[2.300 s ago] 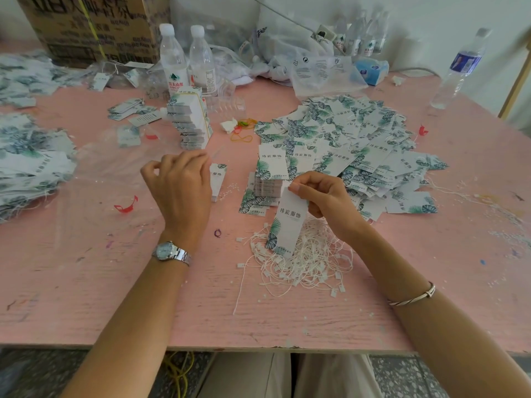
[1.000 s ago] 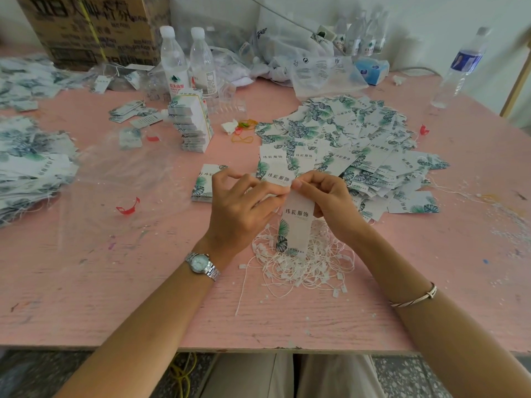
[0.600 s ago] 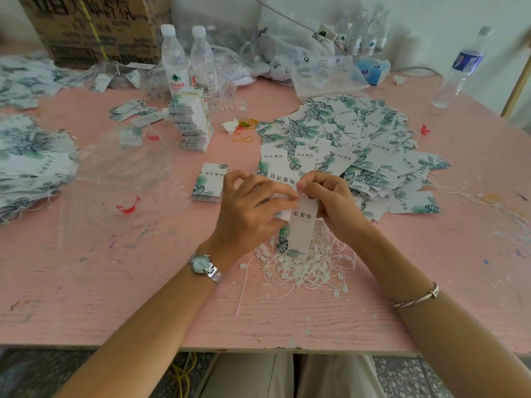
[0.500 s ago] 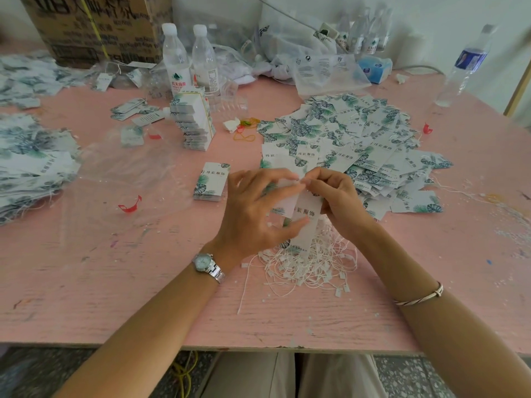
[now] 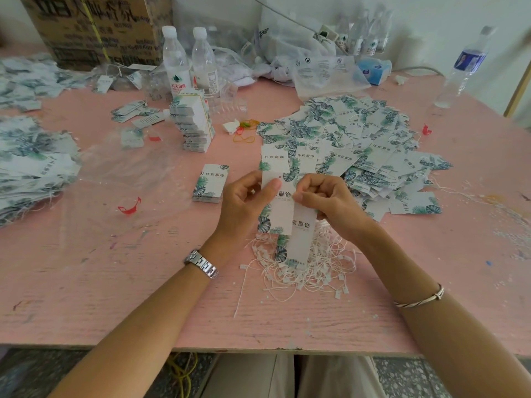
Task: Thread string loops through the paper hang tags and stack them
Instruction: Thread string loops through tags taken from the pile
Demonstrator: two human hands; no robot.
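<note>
Nearest, by the front edge of the pink wooden table (image 5: 86, 268), lies a tangle of white string loops (image 5: 324, 262). Above it the left hand (image 5: 244, 202) pinches a white, leaf-printed paper hang tag (image 5: 277, 211); the right hand (image 5: 330, 202), fingers curled, pinches a second, overlapping tag (image 5: 300, 237). Beyond spreads a loose heap of matching tags (image 5: 359, 145).

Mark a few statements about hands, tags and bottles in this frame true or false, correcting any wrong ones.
1. The left hand pinches the upper tag and the right hand the lower tag, over the string pile. True.
2. The watch is on the right wrist. False: it is on the left wrist; the right wrist wears a bracelet.
3. A small tag stack lies on the table to the left of the left hand. True.
4. The two white-capped water bottles lie on their sides. False: both stand upright behind the tall tag stack.
</note>
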